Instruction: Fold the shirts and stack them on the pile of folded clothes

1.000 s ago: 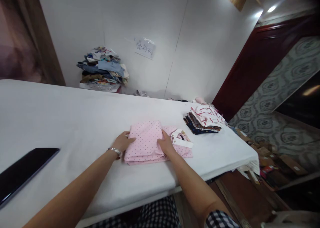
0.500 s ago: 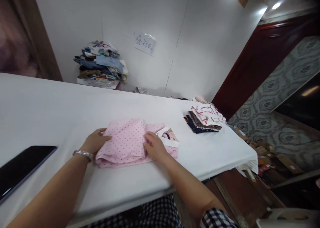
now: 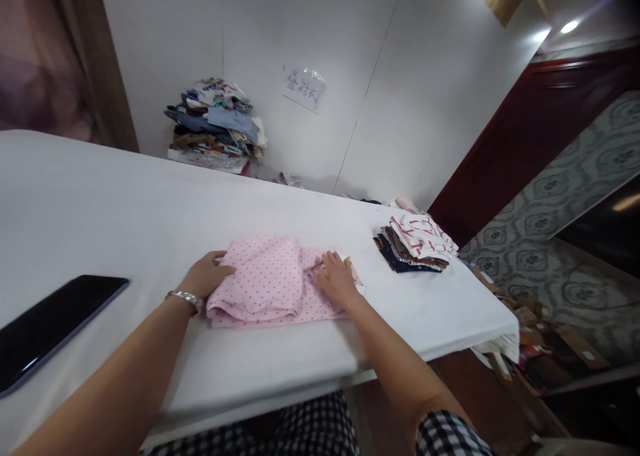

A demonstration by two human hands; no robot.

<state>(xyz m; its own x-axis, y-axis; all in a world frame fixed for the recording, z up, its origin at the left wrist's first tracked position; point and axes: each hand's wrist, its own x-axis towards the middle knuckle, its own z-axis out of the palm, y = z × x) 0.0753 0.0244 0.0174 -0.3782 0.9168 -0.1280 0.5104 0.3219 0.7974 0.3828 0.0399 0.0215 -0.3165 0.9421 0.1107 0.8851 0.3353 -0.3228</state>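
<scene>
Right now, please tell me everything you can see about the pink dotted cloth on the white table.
The pink dotted cloth is soft-looking fabric, pale pink with small dark dots. It lies folded in several layers, flat on the white table, near the front edge. The left hand touches its left edge, fingers on the fold. The right hand presses flat on its right part, where a thinner layer sticks out. Nothing else touches it.
</scene>
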